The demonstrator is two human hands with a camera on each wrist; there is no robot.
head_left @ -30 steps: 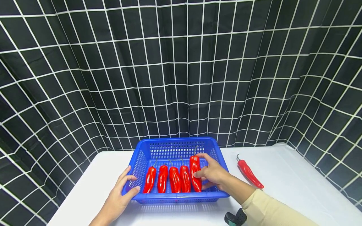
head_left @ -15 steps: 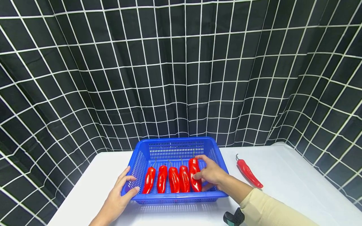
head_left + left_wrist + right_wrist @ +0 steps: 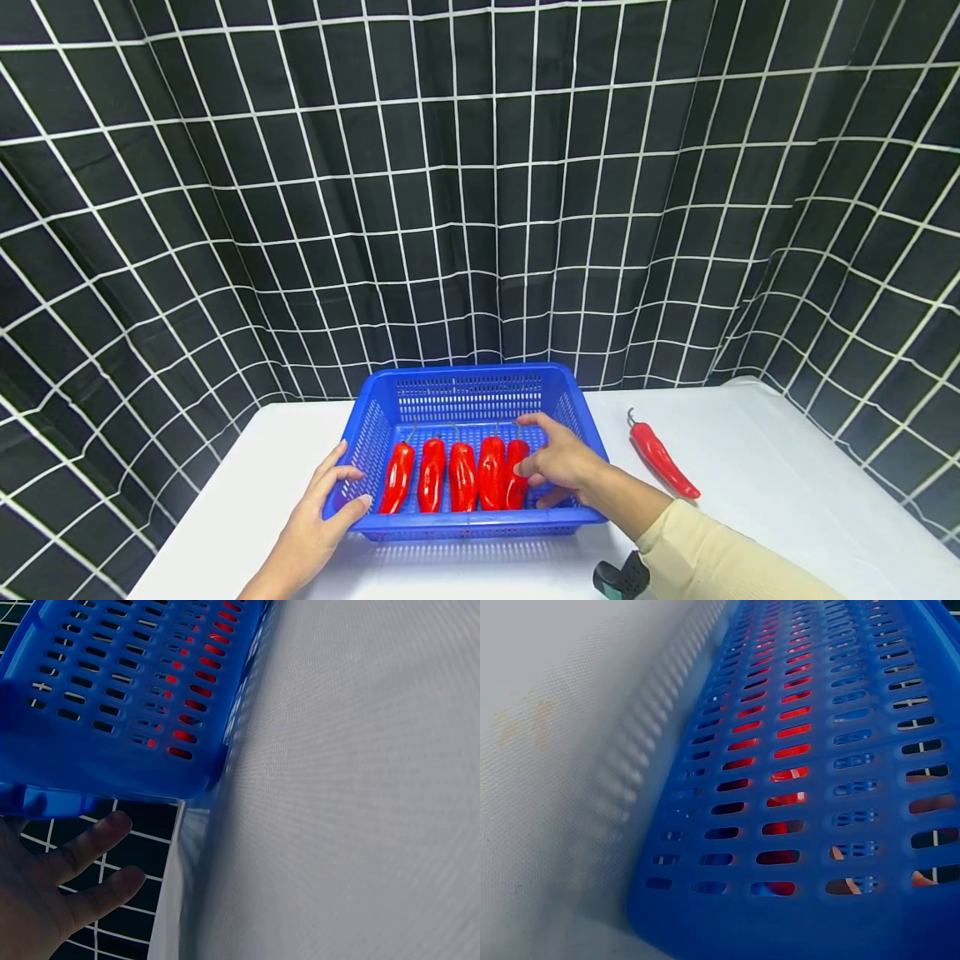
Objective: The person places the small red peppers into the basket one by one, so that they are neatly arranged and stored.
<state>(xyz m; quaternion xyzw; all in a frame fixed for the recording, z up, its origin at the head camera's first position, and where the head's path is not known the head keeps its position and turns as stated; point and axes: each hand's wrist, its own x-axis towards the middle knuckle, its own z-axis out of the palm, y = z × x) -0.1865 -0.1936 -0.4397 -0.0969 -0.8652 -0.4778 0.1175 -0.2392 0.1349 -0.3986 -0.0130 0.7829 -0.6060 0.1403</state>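
Left hand (image 3: 318, 518) fingers curled gripping blue basket (image 3: 465, 388) corner, right hand (image 3: 564, 461) fingers pinching rightmost red pepper (image 3: 515, 475)

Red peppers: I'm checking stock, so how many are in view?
6. Five lie side by side in the blue basket, the rightmost pepper under the right hand; one pepper lies on the table.

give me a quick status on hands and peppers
Left hand holds basket corner. Right hand grips fifth pepper in basket. One pepper on table.
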